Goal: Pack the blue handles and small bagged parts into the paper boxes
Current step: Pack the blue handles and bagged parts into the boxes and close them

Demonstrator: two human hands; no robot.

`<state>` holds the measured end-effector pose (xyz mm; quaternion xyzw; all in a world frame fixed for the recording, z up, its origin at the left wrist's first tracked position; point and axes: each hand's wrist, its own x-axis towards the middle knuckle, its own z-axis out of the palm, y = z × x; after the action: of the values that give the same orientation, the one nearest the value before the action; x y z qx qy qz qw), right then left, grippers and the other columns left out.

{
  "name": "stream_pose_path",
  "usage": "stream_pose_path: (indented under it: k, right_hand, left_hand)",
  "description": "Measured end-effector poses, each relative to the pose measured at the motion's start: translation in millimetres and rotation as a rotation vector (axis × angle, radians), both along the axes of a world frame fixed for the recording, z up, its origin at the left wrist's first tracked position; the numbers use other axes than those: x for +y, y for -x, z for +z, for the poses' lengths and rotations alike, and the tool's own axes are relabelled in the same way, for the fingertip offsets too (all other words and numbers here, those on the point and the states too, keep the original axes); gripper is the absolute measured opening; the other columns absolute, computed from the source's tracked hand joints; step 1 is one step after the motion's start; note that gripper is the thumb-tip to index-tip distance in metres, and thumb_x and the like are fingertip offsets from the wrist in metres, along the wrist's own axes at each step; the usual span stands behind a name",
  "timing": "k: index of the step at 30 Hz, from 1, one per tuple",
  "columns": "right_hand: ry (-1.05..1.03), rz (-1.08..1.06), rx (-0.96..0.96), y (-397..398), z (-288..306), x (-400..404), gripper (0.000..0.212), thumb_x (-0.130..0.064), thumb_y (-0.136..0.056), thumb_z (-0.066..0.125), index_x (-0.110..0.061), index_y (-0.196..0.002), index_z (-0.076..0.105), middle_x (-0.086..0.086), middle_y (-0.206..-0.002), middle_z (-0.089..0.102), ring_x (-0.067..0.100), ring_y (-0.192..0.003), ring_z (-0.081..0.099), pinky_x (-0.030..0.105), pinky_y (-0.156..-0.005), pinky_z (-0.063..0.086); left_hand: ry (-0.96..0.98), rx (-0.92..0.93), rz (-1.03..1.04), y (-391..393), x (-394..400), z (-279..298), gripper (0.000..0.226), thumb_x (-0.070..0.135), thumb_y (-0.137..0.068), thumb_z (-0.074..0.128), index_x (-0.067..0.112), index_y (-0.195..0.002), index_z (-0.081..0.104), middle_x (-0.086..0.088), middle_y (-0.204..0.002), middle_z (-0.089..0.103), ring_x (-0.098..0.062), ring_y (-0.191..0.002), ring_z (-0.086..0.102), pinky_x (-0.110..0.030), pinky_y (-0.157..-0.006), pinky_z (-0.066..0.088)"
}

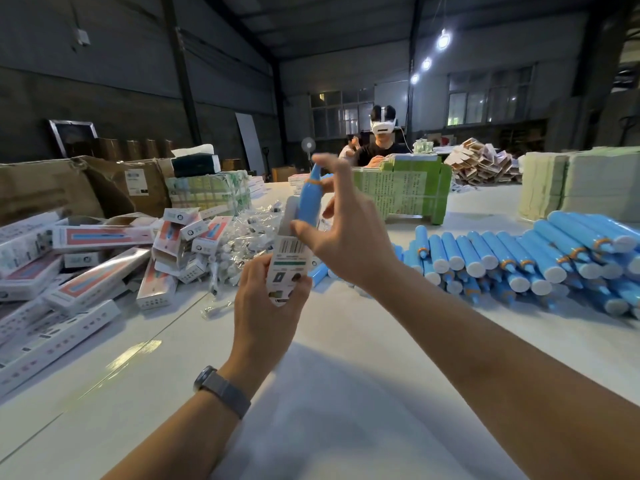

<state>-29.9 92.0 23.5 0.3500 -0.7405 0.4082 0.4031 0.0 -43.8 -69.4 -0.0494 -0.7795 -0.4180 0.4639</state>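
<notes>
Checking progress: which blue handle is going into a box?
The blue handle under the right hand, upright in the box the left hand holds; the others lie piled.

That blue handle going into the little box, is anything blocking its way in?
Nothing visible blocks it. The blue handle is already partly down inside the open top of the paper box, which the left hand holds upright. The right hand guides the handle from above; its fingers sit beside the opening, not across it.

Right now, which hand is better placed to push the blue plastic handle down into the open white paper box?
Right hand: it is at the blue plastic handle, which stands partly in the open white paper box. The left hand grips the box's lower end.
</notes>
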Motion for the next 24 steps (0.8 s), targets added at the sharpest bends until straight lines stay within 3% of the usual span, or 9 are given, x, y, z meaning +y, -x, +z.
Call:
stream_pose_path:
  k: [3,6,9,11,12,15,17,20,24]
  right_hand:
    - [-0.047,-0.090,0.073,2.8,-13.7,-7.6,0.019,-0.026,-0.090,0.065,-0.013,-0.104,0.063,-0.001,-0.113,0.055,0.016,-0.095,0.053,0.043,-0.073,0.053]
    - [-0.073,-0.101,0.060,6.1,-24.0,-12.2,0.021,-0.026,-0.096,0.055,-0.009,-0.094,0.068,0.003,-0.125,0.050,0.017,-0.098,0.048,0.043,-0.072,0.052]
    - [-0.086,-0.085,0.066,7.0,-32.3,-14.5,0.023,-0.028,-0.095,0.053,-0.013,-0.102,0.068,0.003,-0.130,0.046,0.016,-0.104,0.046,0.037,-0.071,0.050]
    - [-0.073,-0.041,0.039,9.4,-39.5,-18.1,0.025,-0.026,-0.093,0.055,-0.016,-0.115,0.063,0.002,-0.128,0.047,0.016,-0.110,0.047,0.033,-0.077,0.049]
    - [-0.047,-0.003,-0.012,11.7,-44.9,-21.0,0.027,-0.022,-0.092,0.055,-0.016,-0.117,0.061,0.002,-0.125,0.049,0.017,-0.111,0.049,0.034,-0.082,0.049]
    - [-0.028,0.053,-0.323,20.8,-62.5,-34.8,0.023,-0.012,-0.088,0.054,-0.016,-0.107,0.066,0.004,-0.113,0.062,0.017,-0.098,0.057,0.039,-0.090,0.048]
    - [-0.288,0.006,-0.481,31.5,-75.8,-51.2,0.029,-0.013,-0.090,0.052,-0.017,-0.115,0.064,0.004,-0.120,0.062,0.020,-0.108,0.056,0.039,-0.098,0.045]
    - [-0.681,-0.052,-0.490,50.2,-85.3,-85.0,0.047,-0.014,-0.091,0.050,-0.023,-0.138,0.049,0.003,-0.144,0.048,0.024,-0.133,0.038,0.042,-0.106,0.038]
    - [-0.836,0.028,-0.465,68.5,-88.4,-135.0,0.043,-0.016,-0.090,0.056,-0.031,-0.130,0.057,0.005,-0.131,0.061,0.027,-0.118,0.053,0.037,-0.093,0.048]
  left_hand:
    - [-0.031,-0.014,0.007,1.4,-3.5,0.5,0.035,0.024,-0.084,0.076,0.029,-0.103,0.047,0.019,-0.092,0.048,0.000,-0.082,0.055,-0.003,-0.064,0.042]
    - [-0.015,-0.003,0.003,2.4,-3.1,-0.8,0.036,0.023,-0.085,0.075,0.030,-0.104,0.045,0.020,-0.093,0.047,-0.005,-0.085,0.055,-0.004,-0.063,0.043]
    - [-0.070,0.018,0.010,6.6,-6.0,-1.1,0.035,0.021,-0.087,0.074,0.030,-0.103,0.045,0.012,-0.095,0.053,-0.001,-0.085,0.056,-0.005,-0.064,0.044]
    - [-0.131,0.020,0.034,11.4,-16.2,-0.6,0.033,0.022,-0.089,0.072,0.029,-0.102,0.042,0.000,-0.104,0.057,-0.008,-0.089,0.058,-0.015,-0.068,0.050]
    - [-0.173,0.017,0.059,13.5,-23.2,-0.6,0.033,0.023,-0.090,0.071,0.027,-0.102,0.041,-0.005,-0.108,0.057,-0.017,-0.091,0.059,-0.028,-0.073,0.055]
    - [-0.309,0.032,0.150,18.5,-42.2,0.6,0.034,0.022,-0.092,0.068,0.024,-0.101,0.035,-0.006,-0.112,0.052,-0.025,-0.099,0.056,-0.048,-0.081,0.057]
    - [-0.326,0.052,0.201,20.5,-45.8,0.7,0.039,0.022,-0.093,0.067,0.031,-0.100,0.030,0.001,-0.112,0.046,-0.020,-0.102,0.051,-0.046,-0.084,0.056]
    - [-0.316,0.070,0.246,22.8,-47.6,1.2,0.044,0.023,-0.092,0.068,0.040,-0.096,0.027,0.006,-0.110,0.046,-0.017,-0.100,0.050,-0.043,-0.081,0.055]
    - [-0.377,0.064,0.313,27.2,-64.6,2.1,0.040,0.025,-0.091,0.069,0.033,-0.100,0.031,0.005,-0.111,0.050,-0.022,-0.103,0.059,-0.038,-0.078,0.057]
